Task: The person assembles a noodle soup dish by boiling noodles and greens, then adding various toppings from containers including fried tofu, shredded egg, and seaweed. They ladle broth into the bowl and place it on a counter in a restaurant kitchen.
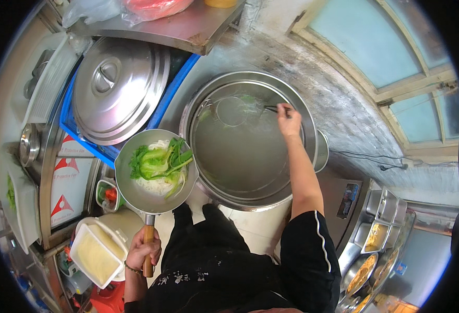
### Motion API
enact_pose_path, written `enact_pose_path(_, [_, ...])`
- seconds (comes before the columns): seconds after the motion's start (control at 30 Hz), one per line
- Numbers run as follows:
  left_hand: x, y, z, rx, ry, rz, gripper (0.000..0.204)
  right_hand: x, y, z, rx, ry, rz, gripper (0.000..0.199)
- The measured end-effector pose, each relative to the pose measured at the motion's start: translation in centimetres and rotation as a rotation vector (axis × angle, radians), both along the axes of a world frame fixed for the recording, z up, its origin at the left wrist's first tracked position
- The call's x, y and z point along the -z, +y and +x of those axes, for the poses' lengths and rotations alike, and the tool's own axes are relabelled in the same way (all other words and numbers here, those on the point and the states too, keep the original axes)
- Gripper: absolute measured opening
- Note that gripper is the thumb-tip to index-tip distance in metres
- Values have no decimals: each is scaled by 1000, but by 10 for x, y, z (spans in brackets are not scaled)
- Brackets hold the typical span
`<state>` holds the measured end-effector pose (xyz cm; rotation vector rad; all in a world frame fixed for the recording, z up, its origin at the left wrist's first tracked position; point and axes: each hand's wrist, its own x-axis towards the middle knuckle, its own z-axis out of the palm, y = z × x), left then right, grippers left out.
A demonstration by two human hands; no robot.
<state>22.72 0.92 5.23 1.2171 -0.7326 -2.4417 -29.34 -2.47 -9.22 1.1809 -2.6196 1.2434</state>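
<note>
In my left hand (143, 249) is a saucepan (130, 195), its wooden handle (149, 245) wrapped by my fingers. White noodles (160, 186) lie in the pan under a heap of green leafy vegetables (156, 163). The pan is held level beside a large steel pot (208, 190) full of cloudy liquid (240, 148). Over the pot's far right part, my right hand (290, 119) is closed on the dark handle of a round wire skimmer (231, 111). The skimmer's ring sits at the liquid's surface, with a few green bits near it.
A domed steel lid (135, 104) rests on a blue crate (153, 122) at the left. A steel shelf (187, 34) juts out above it. Below the pan stands a white tub (99, 255). Steel food containers (378, 235) line the lower right; a framed window (365, 36) is upper right.
</note>
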Motion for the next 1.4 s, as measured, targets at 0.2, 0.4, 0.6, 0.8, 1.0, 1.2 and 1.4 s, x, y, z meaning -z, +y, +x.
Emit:
enact_pose_path(0.2, [2, -2, 8, -50, 9, 19, 20, -48, 46, 33, 67, -771, -260, 17])
enact_pose_path(0.4, [5, -17, 8, -24, 25, 6, 20, -42, 30, 125, -239, -777, -212, 15])
enact_pose_path(0.6, [3, -12, 18, 10, 3, 3, 20, -23, -10, 177, -487, -102, -92, 16])
enact_pose_path(0.8, [1, -7, 26, 17, -7, 14, 21, 7, -41, 175, -430, -102, -71, 16])
enact_pose_path(1.0, [5, -6, 32, 8, -24, 13, 20, 14, -18, 148, -190, -662, -120, 16])
enact_pose_path(1.2, [1, -11, 25, -32, 2, 42, 19, -48, 30, 113, -149, -972, 63, 21])
enact_pose_path(1.4, [-2, -18, 18, 5, -2, 23, 18, -71, 52, 105, -290, -1036, 295, 22])
